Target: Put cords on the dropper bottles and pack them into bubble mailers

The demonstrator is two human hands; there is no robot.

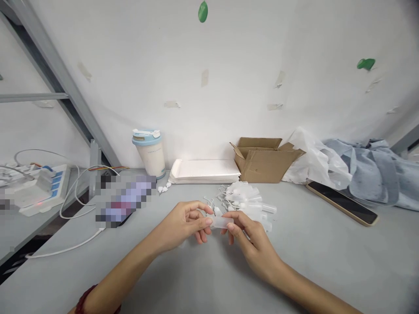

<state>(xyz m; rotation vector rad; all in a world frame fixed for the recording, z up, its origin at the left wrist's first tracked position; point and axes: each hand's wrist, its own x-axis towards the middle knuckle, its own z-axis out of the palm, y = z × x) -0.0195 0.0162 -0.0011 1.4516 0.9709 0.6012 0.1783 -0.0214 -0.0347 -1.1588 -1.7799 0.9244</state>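
Between my two hands is a small translucent white plastic tube [221, 222], held level just above the table. My left hand [190, 222] pinches its left end between thumb and fingers. At the other end, the thumb and index finger of my right hand [247, 231] are closed on it. Just behind my fingers lies a pile of similar translucent tubes [247, 198], several of them with thin whitish cords at the left side. What the tubes contain, if anything, cannot be made out.
A lidded cup [151, 152], a stack of white envelopes [206, 171], an open cardboard box [266, 163] and a white plastic bag [316, 159] line the wall. A phone [342, 203] and grey-blue cloth [376, 170] lie right. A blurred-out device [127, 200] with a white cable and a power strip [49, 192] are left.
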